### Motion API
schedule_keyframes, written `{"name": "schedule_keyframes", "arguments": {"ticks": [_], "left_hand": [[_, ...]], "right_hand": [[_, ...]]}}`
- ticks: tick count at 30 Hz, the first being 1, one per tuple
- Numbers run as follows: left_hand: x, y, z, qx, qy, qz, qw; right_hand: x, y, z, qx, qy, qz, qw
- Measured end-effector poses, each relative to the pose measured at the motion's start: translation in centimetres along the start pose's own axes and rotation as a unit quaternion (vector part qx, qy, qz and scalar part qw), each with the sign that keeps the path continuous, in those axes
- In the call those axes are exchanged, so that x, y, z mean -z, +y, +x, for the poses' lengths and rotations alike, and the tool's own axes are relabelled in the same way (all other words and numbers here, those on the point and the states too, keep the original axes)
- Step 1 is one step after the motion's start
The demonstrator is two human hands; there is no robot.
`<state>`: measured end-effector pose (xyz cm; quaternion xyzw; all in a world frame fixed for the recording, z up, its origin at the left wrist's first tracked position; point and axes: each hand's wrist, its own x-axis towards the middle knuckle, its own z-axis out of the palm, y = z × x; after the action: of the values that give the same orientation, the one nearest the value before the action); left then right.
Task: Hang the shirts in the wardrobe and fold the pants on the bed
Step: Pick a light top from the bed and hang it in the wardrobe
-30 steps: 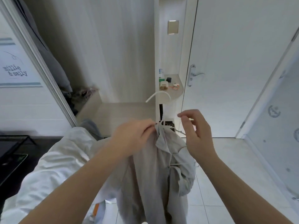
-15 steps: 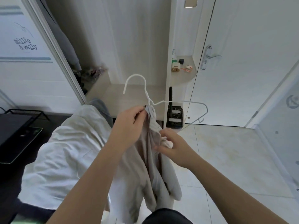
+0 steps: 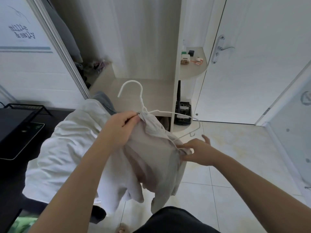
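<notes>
Early in the job, by the look of it: busy working a pale beige shirt (image 3: 151, 158) onto a white wire hanger (image 3: 142, 96) in front of the open wardrobe (image 3: 143, 47), with nothing of this piece hung yet. Seems only half threaded: covers the near arm of the wire, leaves the far arm and its end notch bare, out over the tiled floor (image 3: 227, 157). Left to do for this one, most likely: pull the second shoulder over, lift by the hook, set on a rail somewhere above, out of view. Cannot tell about shirts already inside, beyond something grey hanging at the wardrobe's left edge. Beneath the left forearm, a heap of white cloth (image 3: 67, 148); shirt or bedding, hard to say. No sight of pants or of a folded pile, so probably all of that still ahead. With the left hand (image 3: 121, 126), fingers (image 3: 133, 118) curled tight, pinching the collar against the neck of the hanger just under the hook and apparently bearing the weight of both. With the right hand (image 3: 198, 152), thumb and forefinger closed on the shirt's front edge, right beside the lower wire; other fingers spread straight and loose, touching nothing. Holds the shirt between the two hands, draping free above the floor, near the wardrobe but not inside.
</notes>
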<state>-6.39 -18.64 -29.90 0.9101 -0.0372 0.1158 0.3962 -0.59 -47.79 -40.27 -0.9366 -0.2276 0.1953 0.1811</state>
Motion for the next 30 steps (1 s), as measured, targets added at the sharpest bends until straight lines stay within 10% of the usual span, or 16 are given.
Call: {"name": "schedule_keyframes", "arguments": {"ticks": [5, 13, 19, 30], "left_hand": [[1.5, -1.2, -0.5, 0.022, -0.05, -0.001, 0.999], [0.1, -1.1, -0.3, 0.034, -0.131, 0.043, 0.99], [-3.5, 1.9, 0.3, -0.016, -0.152, 0.032, 0.988], [-4.3, 2.8, 0.7, -0.064, -0.132, -0.028, 0.989]], "right_hand": [[0.9, 3.8, -0.4, -0.048, 0.018, -0.102, 0.993], [5.3, 0.9, -2.3, 0.01, 0.2, 0.097, 0.975], [6.6, -6.5, -3.7, 0.169, 0.174, 0.12, 0.963], [7.6, -7.7, -3.0, 0.117, 0.153, 0.222, 0.956]]}}
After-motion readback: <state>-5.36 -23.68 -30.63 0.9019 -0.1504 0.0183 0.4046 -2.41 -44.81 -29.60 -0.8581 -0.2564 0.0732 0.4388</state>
